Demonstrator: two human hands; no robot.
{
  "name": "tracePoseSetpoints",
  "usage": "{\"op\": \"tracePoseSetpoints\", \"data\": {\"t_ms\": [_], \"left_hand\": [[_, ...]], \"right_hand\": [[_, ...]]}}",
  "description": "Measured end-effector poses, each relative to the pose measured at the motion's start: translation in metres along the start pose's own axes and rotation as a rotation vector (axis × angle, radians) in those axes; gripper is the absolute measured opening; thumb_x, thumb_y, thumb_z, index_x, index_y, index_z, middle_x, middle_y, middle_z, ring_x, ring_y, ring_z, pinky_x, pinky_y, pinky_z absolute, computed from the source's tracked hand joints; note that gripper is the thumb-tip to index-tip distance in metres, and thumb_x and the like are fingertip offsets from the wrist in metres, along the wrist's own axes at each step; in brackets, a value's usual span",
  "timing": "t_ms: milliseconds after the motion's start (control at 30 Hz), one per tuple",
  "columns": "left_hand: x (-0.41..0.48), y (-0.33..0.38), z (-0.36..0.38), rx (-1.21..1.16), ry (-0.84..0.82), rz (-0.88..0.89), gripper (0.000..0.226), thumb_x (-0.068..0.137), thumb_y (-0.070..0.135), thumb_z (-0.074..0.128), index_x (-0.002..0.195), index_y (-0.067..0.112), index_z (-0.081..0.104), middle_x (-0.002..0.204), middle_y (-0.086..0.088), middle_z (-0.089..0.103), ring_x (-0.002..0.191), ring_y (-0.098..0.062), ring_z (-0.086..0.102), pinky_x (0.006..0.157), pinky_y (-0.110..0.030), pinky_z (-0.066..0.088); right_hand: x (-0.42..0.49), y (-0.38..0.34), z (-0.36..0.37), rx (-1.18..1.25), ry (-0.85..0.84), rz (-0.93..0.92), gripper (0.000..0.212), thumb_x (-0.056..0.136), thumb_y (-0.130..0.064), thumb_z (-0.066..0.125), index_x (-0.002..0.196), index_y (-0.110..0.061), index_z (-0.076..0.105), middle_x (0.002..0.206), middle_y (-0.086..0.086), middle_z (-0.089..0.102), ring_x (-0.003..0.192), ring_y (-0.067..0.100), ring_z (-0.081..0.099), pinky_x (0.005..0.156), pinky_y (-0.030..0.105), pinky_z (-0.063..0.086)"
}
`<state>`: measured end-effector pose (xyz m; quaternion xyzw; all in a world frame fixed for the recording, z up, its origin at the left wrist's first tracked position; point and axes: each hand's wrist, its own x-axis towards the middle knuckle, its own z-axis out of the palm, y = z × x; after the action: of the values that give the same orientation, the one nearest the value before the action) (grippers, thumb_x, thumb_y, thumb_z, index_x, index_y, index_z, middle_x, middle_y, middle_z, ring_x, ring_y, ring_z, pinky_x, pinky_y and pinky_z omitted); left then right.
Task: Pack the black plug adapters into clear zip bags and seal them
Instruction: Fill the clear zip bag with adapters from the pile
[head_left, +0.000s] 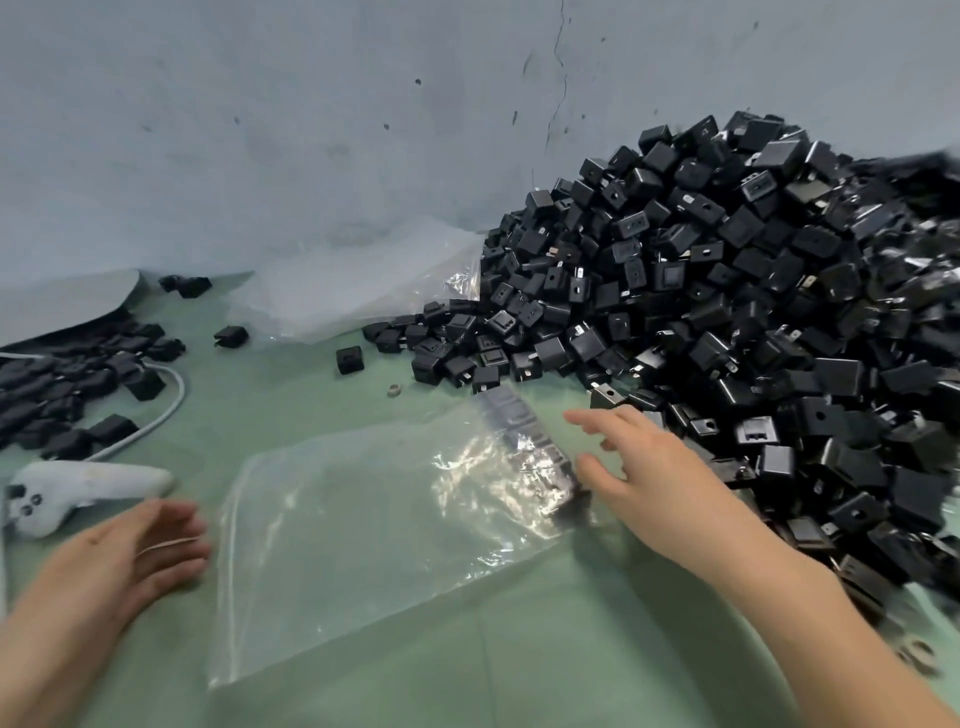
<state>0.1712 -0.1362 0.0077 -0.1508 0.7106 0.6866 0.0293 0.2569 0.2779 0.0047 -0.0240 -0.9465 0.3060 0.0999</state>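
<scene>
item: clear zip bag, one, lying flat on the green table top at near centre, long axis running from near left to far right. film transparent, creased and glaring with reflected light toward the far right end; a faint ridge line runs along its left edge (whether this is the zip strip cannot be told). contents: bagged adapters, a short dark blocky row bunched in the bag's far right end, outlines softened by the film, count not readable. source stock: pile of black plug adapters, very many, small square black housings, some showing metal prongs or a slotted face, heaped against the blue-grey wall and filling the right side of the table, its foot just beside the bag's far end. right hand: reaches in from the lower right, palm down, fingers straight and spread wide, holding nothing; it hovers at the bag's right end beside the bagged row, thumb near the film, contact not certain. left hand: low over the table just left of the bag, fingers loosely bent and close together, gripping nothing, apart from the bag's edge. other: second batch of adapters at far left, hazy; white cable beside it; white handheld controller near the left hand; crumpled plastic sheet against the wall; loose adapter between sheet and bag.
</scene>
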Motion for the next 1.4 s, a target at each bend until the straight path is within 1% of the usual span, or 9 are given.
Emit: {"op": "tracePoseSetpoints", "data": {"t_ms": [100, 200, 433, 633, 867, 1000, 1100, 1200, 1400], "left_hand": [[-0.003, 0.003, 0.002, -0.019, 0.027, 0.012, 0.031, 0.107, 0.016, 0.032, 0.09, 0.008, 0.056, 0.076, -0.013, 0.066, 0.045, -0.012, 0.066, 0.04, -0.021, 0.053], [0.004, 0.004, 0.005, 0.074, 0.067, -0.001, 0.025, 0.106, 0.017, 0.039, 0.095, 0.007, 0.059, 0.087, -0.015, 0.06, 0.06, -0.028, 0.063, 0.037, -0.021, 0.051], [0.011, -0.004, 0.009, 0.247, 0.065, 0.081, 0.02, 0.103, 0.014, 0.048, 0.095, 0.004, 0.063, 0.082, -0.016, 0.062, 0.063, -0.023, 0.053, 0.039, -0.025, 0.049], [0.01, -0.007, 0.006, 0.231, -0.007, 0.147, 0.021, 0.103, 0.006, 0.047, 0.094, 0.002, 0.065, 0.079, -0.015, 0.061, 0.064, -0.02, 0.049, 0.038, -0.021, 0.044], [0.018, -0.009, 0.001, 0.16, -0.054, 0.121, 0.019, 0.102, 0.007, 0.049, 0.093, 0.002, 0.065, 0.074, -0.011, 0.057, 0.056, -0.016, 0.045, 0.036, -0.022, 0.038], [0.022, -0.013, -0.002, 0.156, -0.085, 0.123, 0.019, 0.102, 0.009, 0.05, 0.094, 0.004, 0.066, 0.073, -0.007, 0.058, 0.051, -0.01, 0.048, 0.038, -0.022, 0.039], [0.023, -0.016, -0.003, 0.155, -0.099, 0.128, 0.018, 0.101, 0.009, 0.052, 0.093, 0.006, 0.068, 0.068, -0.001, 0.059, 0.048, -0.007, 0.048, 0.039, -0.023, 0.041], [0.025, -0.015, -0.002, 0.16, -0.105, 0.125, 0.018, 0.101, 0.011, 0.052, 0.094, 0.008, 0.068, 0.068, 0.0, 0.059, 0.049, -0.007, 0.049, 0.039, -0.023, 0.042], [0.024, -0.016, -0.004, 0.188, -0.101, 0.142, 0.018, 0.1, 0.012, 0.052, 0.092, 0.011, 0.069, 0.066, 0.003, 0.059, 0.05, -0.007, 0.049, 0.041, -0.023, 0.042]], "right_hand": [[0.012, -0.004, 0.0, -0.11, 0.202, 0.005, 0.042, 0.1, -0.025, 0.05, 0.142, -0.029, 0.051, 0.135, -0.007, 0.05, 0.118, 0.014, 0.047, 0.096, 0.031, 0.042], [0.028, -0.015, 0.002, -0.117, 0.255, -0.007, 0.044, 0.099, -0.023, 0.05, 0.143, -0.025, 0.05, 0.138, -0.003, 0.05, 0.122, 0.015, 0.044, 0.103, 0.034, 0.041], [0.135, -0.076, 0.042, -0.271, 0.049, -0.077, 0.056, 0.098, -0.039, 0.053, 0.151, -0.027, 0.037, 0.149, 0.005, 0.041, 0.134, 0.028, 0.04, 0.107, 0.044, 0.04], [0.196, -0.087, 0.087, -0.371, 0.042, 0.153, 0.066, 0.096, -0.06, 0.045, 0.152, -0.026, 0.035, 0.155, 0.012, 0.03, 0.139, 0.037, 0.03, 0.11, 0.051, 0.03], [0.196, -0.1, 0.121, -0.54, -0.044, -0.041, 0.072, 0.085, -0.071, 0.052, 0.144, -0.031, 0.043, 0.148, 0.009, 0.031, 0.128, 0.039, 0.037, 0.104, 0.05, 0.036], [0.204, -0.096, 0.113, -0.463, -0.1, 0.028, 0.072, 0.086, -0.07, 0.054, 0.147, -0.034, 0.039, 0.149, 0.009, 0.03, 0.132, 0.04, 0.034, 0.102, 0.051, 0.04], [0.209, -0.098, 0.116, -0.447, -0.092, 0.02, 0.061, 0.087, -0.063, 0.057, 0.138, -0.033, 0.045, 0.14, 0.008, 0.035, 0.126, 0.038, 0.039, 0.097, 0.048, 0.043], [0.208, -0.104, 0.124, -0.416, -0.016, -0.047, 0.041, 0.086, -0.053, 0.06, 0.118, -0.031, 0.049, 0.123, 0.004, 0.039, 0.11, 0.034, 0.047, 0.079, 0.04, 0.041], [0.209, -0.11, 0.135, -0.537, 0.018, -0.016, 0.049, 0.093, -0.059, 0.052, 0.134, -0.033, 0.05, 0.133, 0.008, 0.039, 0.111, 0.036, 0.051, 0.083, 0.044, 0.045]]}}
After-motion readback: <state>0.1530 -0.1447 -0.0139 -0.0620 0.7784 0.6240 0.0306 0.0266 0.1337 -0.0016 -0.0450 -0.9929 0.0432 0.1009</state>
